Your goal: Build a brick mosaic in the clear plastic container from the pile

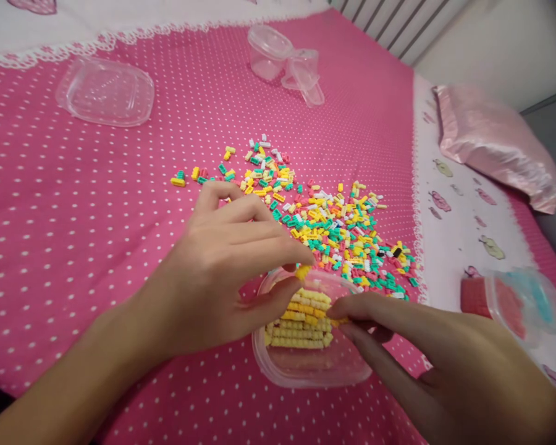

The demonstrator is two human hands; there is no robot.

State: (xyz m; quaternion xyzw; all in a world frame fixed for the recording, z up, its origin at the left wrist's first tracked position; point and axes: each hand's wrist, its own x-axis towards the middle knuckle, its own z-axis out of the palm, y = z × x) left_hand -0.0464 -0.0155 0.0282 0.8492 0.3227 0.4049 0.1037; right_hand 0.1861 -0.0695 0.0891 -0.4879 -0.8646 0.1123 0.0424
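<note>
My left hand point(222, 259) hovers over a clear plastic tub point(306, 371) on the pink dotted bedspread, thumb and forefinger pinched on a small yellow brick point(303, 271). My right hand point(398, 334) comes in from the lower right and pinches the right end of a row of joined yellow bricks point(301, 324) lying in the tub. Just beyond the tub lies a scattered heap of tiny bricks point(324, 222) in yellow, green, red and white.
A clear lid point(105, 91) lies at the far left. Two small clear containers point(285, 62) stand at the far middle. A pink satin pillow point(495, 145) lies at the right. A clear container with red and blue contents point(514, 303) sits near the right edge.
</note>
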